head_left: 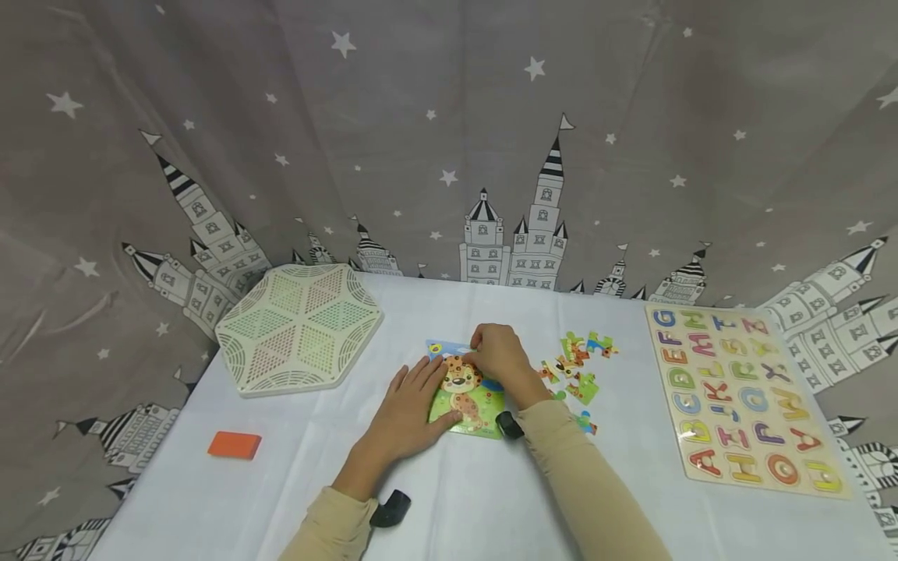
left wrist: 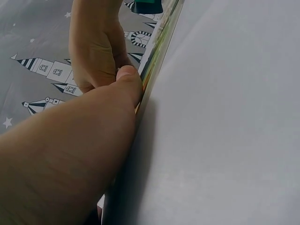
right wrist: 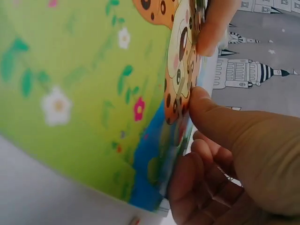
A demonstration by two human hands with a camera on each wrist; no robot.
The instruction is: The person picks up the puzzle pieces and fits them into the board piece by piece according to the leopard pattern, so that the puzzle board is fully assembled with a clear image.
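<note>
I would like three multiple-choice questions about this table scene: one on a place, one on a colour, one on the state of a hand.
1. Where does the alphabet board lie?
A. at the table's right side
B. at the left edge
C. under the hands

2. What colour is the small block?
A. blue
B. orange
C. white

3. How is the left hand?
A. clenched in the air
B. holding the block
C. flat, fingers straight, on the leopard puzzle

Key: 1 A, it lies right of the loose pieces. 2 B, plainly orange. 3 C, its fingers rest on the puzzle's left edge.
</note>
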